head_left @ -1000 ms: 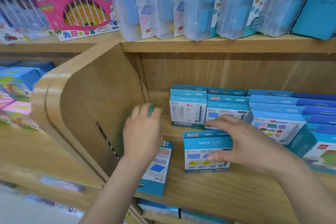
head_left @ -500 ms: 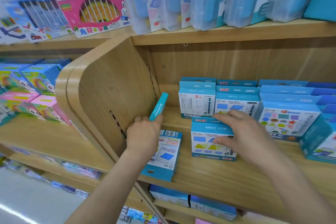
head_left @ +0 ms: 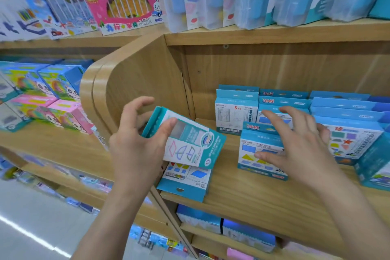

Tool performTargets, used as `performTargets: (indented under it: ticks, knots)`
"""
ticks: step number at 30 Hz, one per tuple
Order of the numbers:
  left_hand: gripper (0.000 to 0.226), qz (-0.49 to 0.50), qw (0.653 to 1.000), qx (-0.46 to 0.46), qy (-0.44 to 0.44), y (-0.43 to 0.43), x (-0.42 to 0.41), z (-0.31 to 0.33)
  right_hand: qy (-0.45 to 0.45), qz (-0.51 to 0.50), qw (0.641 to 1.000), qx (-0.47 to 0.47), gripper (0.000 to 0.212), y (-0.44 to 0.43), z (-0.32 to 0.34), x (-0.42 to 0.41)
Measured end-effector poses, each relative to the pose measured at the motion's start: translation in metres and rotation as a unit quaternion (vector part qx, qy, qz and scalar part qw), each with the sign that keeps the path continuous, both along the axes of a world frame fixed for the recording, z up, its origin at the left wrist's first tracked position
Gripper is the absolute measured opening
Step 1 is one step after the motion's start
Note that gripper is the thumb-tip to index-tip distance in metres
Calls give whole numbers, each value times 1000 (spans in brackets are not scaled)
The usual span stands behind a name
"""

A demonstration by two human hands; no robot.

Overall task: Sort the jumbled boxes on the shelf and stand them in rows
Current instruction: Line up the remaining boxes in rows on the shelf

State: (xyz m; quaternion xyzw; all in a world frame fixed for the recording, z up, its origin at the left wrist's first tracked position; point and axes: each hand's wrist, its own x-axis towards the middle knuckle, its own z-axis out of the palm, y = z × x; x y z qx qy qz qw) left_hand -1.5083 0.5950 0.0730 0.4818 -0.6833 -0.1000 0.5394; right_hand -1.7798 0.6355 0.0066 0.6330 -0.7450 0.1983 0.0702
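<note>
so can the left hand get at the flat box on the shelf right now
Probably not yet. The left hand grips a tilted box, held right above the flat box and covering its far half. Only the near end, at the shelf edge, is free, and the hand is full.

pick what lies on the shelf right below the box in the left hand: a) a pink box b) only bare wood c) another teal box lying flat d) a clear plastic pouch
c: a flat teal box lies face up at the front edge of the shelf, partly hidden beneath the held box that the left hand grips.
</note>
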Motion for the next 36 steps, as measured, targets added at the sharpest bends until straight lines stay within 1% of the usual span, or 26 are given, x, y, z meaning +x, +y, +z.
performTargets:
  ticks: [2,3,4,6,7,9,10,11,12,14,15,18,19,21,22,24,25,26,28,30,31,32,34,35,36]
  knots:
    - [36,-15,1000,-2,1,1,3,9,-12,40,999,-9,90,0,6,7]
    - [34,-28,1000,-1,-5,2,4,14,-37,69,997,-5,89,-1,11,14]
    - [32,-44,999,2,-16,2,4,18,-78,107,991,6,87,-1,15,24]
    - [30,-77,996,10,-41,4,1,26,-181,187,965,32,79,-2,22,48]
    - [28,-94,995,15,-40,4,-1,30,-244,220,943,48,72,-3,23,59]
    - [21,-126,991,29,-16,4,-7,37,-394,276,875,60,53,-5,22,78]
    - [17,-137,990,40,2,4,-11,40,-453,287,843,46,43,-6,20,82]
    - [13,-145,987,58,36,3,-14,42,-492,283,823,27,35,-5,19,84]
    - [14,-150,982,80,86,1,-17,43,-513,275,813,12,30,-4,18,83]
    - [27,-153,966,124,169,-4,-21,40,-534,265,803,6,26,2,17,78]
    - [34,-156,959,143,188,-6,-23,37,-539,262,800,8,26,6,16,74]
    - [43,-197,937,213,193,-6,-33,30,-551,244,798,9,28,22,13,59]
    - [43,-226,921,244,202,-5,-38,28,-557,235,796,4,29,28,13,53]
    - [39,-294,879,303,223,-1,-51,27,-570,215,793,-11,30,42,11,41]
    - [37,-324,862,318,225,2,-59,27,-573,202,794,-24,30,51,9,34]
    - [29,-376,845,314,215,12,-78,27,-585,170,790,-63,32,70,5,19]
    - [24,-405,836,306,207,20,-89,26,-597,149,783,-88,38,81,5,11]
    - [21,-434,826,303,193,28,-100,24,-612,126,773,-112,49,92,4,4]
    - [28,-487,811,296,133,50,-125,15,-638,93,748,-160,63,113,4,-10]
    - [29,-507,810,286,70,73,-152,1,-652,70,726,-207,66,135,7,-25]
    - [28,-505,814,282,58,82,-165,-6,-649,56,725,-226,67,145,9,-32]
    - [25,-499,818,280,59,90,-178,-13,-631,37,737,-241,66,156,10,-39]
    - [15,-491,829,260,58,106,-204,-22,-580,1,773,-256,64,179,10,-54]
    - [13,-491,837,234,48,116,-217,-25,-552,-7,795,-252,68,191,10,-61]
    - [14,-489,847,206,34,125,-230,-27,-514,-14,824,-239,77,203,8,-69]
